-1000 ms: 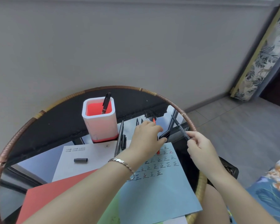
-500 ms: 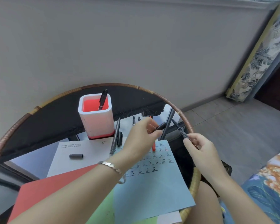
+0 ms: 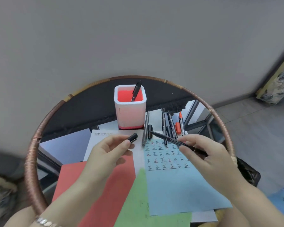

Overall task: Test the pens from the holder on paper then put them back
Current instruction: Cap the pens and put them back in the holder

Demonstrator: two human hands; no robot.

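Separately, right hand [image 3: 208, 158] grips pen [image 3: 169, 139], left hand [image 3: 108, 153] cap [image 3: 132, 137].

I count one holder [image 3: 129, 115], with one pen [image 3: 136, 90] standing in it. Right of the holder lie a grey pen [image 3: 145, 126], two black pens [image 3: 163, 123] [image 3: 171, 123], an orange marker [image 3: 181, 123], and three loose caps: two black caps [image 3: 149, 131] [image 3: 168, 131], as far as I can tell, and one orange cap [image 3: 177, 128]. In front of the holder are two hands: the left hand [image 3: 108, 154] pinches a fourth cap [image 3: 132, 137], the right hand [image 3: 208, 158] grips a sixth pen [image 3: 174, 141]. Four papers lie there: white sheet [image 3: 98, 141], red sheet [image 3: 105, 185], green sheet [image 3: 138, 202], blue sheet [image 3: 179, 190].
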